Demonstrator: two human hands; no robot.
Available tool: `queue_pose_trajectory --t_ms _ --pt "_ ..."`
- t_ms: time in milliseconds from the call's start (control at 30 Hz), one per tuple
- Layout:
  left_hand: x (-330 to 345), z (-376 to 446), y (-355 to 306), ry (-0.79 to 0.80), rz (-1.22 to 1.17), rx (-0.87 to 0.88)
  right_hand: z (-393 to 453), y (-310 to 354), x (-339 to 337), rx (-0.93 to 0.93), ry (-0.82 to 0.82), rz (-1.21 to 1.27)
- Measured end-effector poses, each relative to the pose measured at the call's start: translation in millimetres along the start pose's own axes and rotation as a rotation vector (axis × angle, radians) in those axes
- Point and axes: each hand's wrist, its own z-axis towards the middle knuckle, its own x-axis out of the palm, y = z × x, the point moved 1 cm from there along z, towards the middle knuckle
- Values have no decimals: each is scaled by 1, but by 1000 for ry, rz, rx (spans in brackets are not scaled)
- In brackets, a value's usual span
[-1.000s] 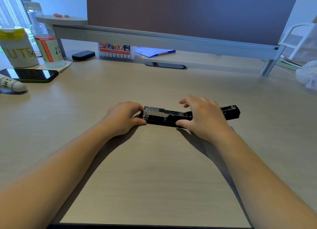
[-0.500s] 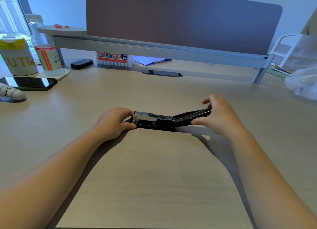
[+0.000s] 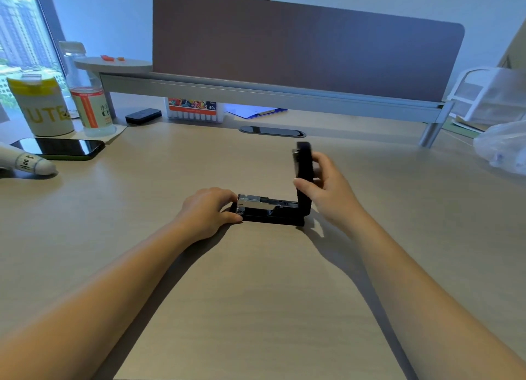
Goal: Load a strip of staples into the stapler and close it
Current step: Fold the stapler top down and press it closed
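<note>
A black stapler (image 3: 273,218) lies on the wooden desk in the middle of the view, its silver metal magazine (image 3: 257,206) exposed and facing up. Its black top cover (image 3: 304,166) stands nearly upright at the right end, hinged at the back. My right hand (image 3: 327,186) grips that cover between thumb and fingers. My left hand (image 3: 210,211) holds the front end of the stapler base down on the desk. I cannot make out a staple strip inside the magazine.
At the left stand a yellow-lidded cup (image 3: 42,106), a water bottle (image 3: 88,94), a dark phone (image 3: 59,147) and a white tube (image 3: 25,163). A marker box (image 3: 195,109) and black case (image 3: 143,115) sit at the back. A plastic bag (image 3: 503,146) lies at right.
My right hand has swung the top cover up from lying flat to the right to nearly upright. My left hand stayed on the stapler's front end.
</note>
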Motion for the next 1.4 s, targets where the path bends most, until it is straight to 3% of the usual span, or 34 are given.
queue_pose_trajectory --t_ms 233,400,600,733,833,1100,1400 --pt "2 4 5 -10 -35 9 10 11 22 -146 167 -326" --pt "3 5 6 -18 -55 3 11 6 39 -137 285 -532" --pt "6 6 7 -3 -111 -7 5 1 31 -59 264 -516" --pt "-1 4 4 38 -515 -72 -6 -13 20 79 237 -441" --pt "-4 5 -6 37 -669 -130 -14 -22 17 119 200 -407" --pt "7 10 2 -74 -698 -220 -18 -28 17 101 148 -402" --pt "8 10 0 -77 -595 -166 -18 -32 17 115 95 -370"
